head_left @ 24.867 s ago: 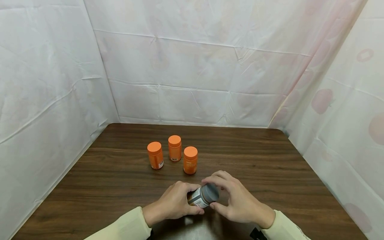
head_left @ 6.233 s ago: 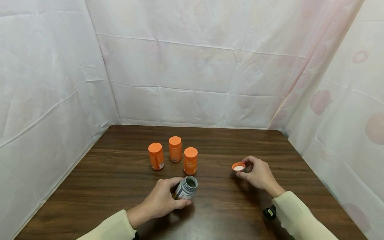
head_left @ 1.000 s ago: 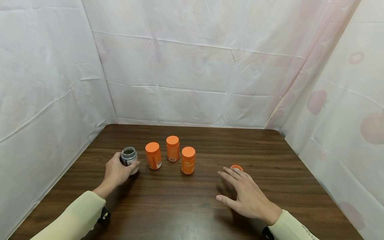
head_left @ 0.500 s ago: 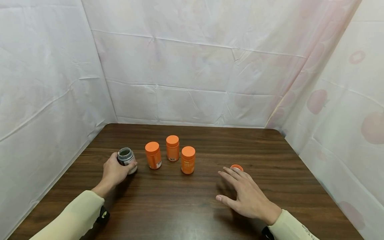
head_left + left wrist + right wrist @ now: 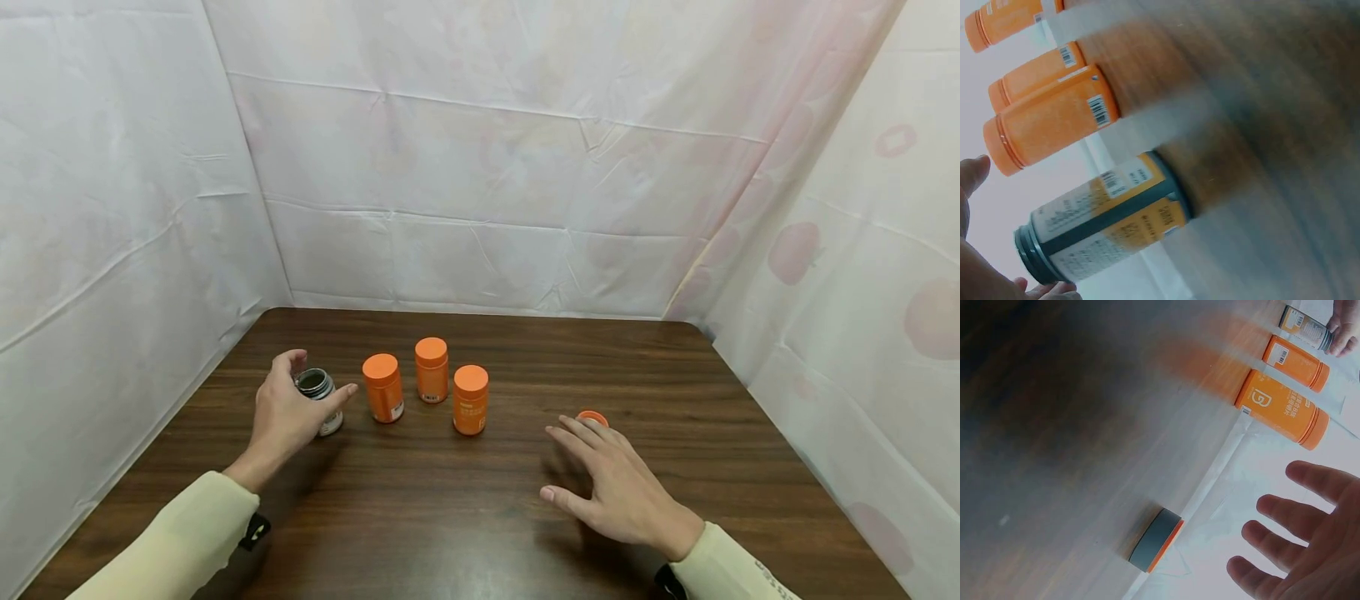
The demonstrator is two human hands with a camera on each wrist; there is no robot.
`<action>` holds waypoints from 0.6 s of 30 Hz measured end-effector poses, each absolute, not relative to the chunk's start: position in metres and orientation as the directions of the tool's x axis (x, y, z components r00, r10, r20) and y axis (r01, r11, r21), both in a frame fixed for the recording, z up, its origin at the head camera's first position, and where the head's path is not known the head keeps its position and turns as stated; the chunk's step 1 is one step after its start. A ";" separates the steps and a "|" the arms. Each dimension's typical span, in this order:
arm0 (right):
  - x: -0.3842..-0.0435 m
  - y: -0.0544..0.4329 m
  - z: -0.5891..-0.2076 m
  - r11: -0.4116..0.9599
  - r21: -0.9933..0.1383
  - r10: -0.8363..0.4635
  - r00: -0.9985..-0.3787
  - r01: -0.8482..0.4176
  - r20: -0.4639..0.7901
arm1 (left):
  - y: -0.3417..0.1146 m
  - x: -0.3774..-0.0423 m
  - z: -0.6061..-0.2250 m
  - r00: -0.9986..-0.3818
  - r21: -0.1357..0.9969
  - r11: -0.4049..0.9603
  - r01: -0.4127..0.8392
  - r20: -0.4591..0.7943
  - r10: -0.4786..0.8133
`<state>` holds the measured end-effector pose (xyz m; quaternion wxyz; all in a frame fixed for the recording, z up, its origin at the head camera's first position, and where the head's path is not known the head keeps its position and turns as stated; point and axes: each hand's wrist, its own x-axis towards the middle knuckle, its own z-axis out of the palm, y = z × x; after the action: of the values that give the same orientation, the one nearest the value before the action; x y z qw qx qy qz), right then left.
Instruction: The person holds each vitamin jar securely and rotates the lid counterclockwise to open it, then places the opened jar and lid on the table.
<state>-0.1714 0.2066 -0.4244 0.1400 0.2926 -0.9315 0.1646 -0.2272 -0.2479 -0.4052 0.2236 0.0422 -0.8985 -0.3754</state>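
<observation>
Three orange bottles (image 5: 432,377) are set upright in a loose cluster on the table (image 5: 450,517), each capped in orange. Just beside them, to the left, the grey bottle (image 5: 1110,219) is stood upright and uncapped, its threaded neck exposed and its white and yellow label split by a dark band. Its neck is partly ringed by the left hand (image 5: 285,414): the thumb is held away from the bottle and the fingers are spread loosely behind it; whether the bottle is touched by the fingertips cannot be told. To the right of the cluster, the lid (image 5: 1155,540) is laid grey side down with its orange rim up, partly hidden in the head view by the right hand (image 5: 618,487). That hand is spread, its fingers parted, and from the right wrist the lid is seen clear of it. Pale sleeves (image 5: 165,542) are worn. Behind and at both sides, white sheeting (image 5: 465,167) is hung.
</observation>
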 end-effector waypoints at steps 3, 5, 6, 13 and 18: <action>-0.172 0.206 -0.424 0.776 -0.223 -0.498 -0.791 -0.590 0.355 | -0.243 -0.224 -0.400 -0.884 0.663 0.737 0.132 0.415 -0.215; -0.172 0.206 -0.424 0.777 -0.224 -0.498 -0.791 -0.589 0.354 | -0.240 -0.223 -0.397 -0.874 0.645 0.747 0.160 0.444 -0.197; -0.172 0.206 -0.423 0.777 -0.223 -0.498 -0.792 -0.588 0.354 | -0.238 -0.223 -0.395 -0.869 0.639 0.750 0.173 0.458 -0.189; -0.171 0.206 -0.422 0.779 -0.231 -0.494 -0.797 -0.584 0.349 | -0.226 -0.222 -0.389 -0.832 0.608 0.754 0.251 0.534 -0.153; -0.171 0.207 -0.422 0.778 -0.235 -0.494 -0.799 -0.582 0.343 | -0.218 -0.221 -0.388 -0.805 0.588 0.752 0.298 0.578 -0.132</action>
<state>-0.1714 0.2068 -0.4217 0.1325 0.2881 -0.9336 0.1667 -0.2211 -0.2176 -0.3880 0.3084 -0.0469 -0.8838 -0.3488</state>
